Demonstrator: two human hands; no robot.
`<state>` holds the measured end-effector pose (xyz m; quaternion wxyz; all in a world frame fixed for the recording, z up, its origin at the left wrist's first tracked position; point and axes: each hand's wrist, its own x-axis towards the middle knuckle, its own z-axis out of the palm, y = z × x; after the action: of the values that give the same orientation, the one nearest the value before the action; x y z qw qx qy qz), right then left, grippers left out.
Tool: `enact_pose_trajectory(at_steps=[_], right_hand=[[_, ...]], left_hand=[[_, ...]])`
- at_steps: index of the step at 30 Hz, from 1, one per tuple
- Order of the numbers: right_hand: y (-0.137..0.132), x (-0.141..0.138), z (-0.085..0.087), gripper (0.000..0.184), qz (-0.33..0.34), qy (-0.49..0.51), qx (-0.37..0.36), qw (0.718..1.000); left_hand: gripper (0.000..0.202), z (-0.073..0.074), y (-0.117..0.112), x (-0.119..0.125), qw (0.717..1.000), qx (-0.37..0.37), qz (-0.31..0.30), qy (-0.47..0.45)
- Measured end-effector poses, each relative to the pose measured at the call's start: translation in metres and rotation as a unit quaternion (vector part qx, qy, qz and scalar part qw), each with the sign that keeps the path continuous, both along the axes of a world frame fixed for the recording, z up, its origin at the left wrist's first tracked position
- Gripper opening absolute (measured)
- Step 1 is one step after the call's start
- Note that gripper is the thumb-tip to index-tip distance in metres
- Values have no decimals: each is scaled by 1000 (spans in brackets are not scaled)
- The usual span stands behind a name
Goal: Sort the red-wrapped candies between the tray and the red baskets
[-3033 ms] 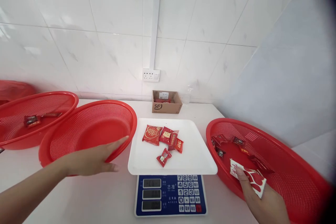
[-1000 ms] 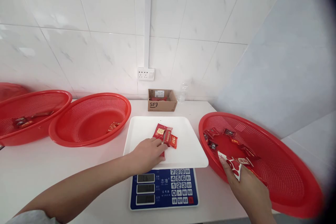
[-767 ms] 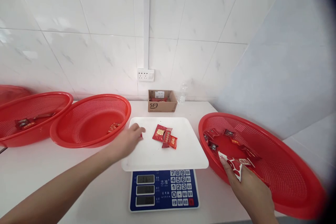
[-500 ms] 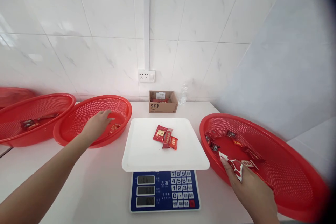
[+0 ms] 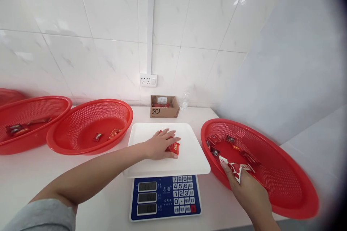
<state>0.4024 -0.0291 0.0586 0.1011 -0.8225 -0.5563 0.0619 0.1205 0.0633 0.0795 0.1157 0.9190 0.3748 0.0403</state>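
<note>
My left hand [image 5: 160, 145] lies on the white scale tray [image 5: 189, 158], fingers stretched over the small red snack packets [image 5: 174, 147] there; most of them are hidden under it. My right hand [image 5: 248, 187] rests on the near rim of the red basket at the right [image 5: 284, 202] and grips a red-and-white packet [image 5: 235, 168]. Several dark red packets [image 5: 214, 140] lie inside that basket. The blue scale keypad [image 5: 183, 193] sits below the tray.
A second red basket [image 5: 89, 148] to the left of the tray holds two small packets [image 5: 97, 137]. A third red basket [image 5: 48, 130] stands at far left with packets. At the back wall stand a cardboard box [image 5: 164, 107] and a clear bottle [image 5: 184, 100].
My left hand took a packet off the tray, dropped it in the middle basket, and has come back onto the tray's packets. My right hand has kept its packet.
</note>
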Motion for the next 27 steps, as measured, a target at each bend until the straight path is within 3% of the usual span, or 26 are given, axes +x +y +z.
enact_pose_trajectory(at_steps=[3,7,14,17,20,27], right_hand=[[-1,-1,1,58,15,0,12,1000],[-2,0,-1,57,24,-5,24,999],[-2,1,-5,58,21,-10,27,999],[-3,0,-5,60,23,-5,24,999],[-5,0,-6,60,21,0,24,999],[-4,3,-5,64,13,-13,16,1000]], left_hand=[[53,-7,7,14,997,68,-37,19],[27,-11,10,19,993,116,-30,18],[20,-15,17,9,988,149,-24,5],[27,-9,21,-2,987,159,21,-32],[33,6,24,-21,978,170,88,-76],[37,41,25,-98,936,196,262,-132]])
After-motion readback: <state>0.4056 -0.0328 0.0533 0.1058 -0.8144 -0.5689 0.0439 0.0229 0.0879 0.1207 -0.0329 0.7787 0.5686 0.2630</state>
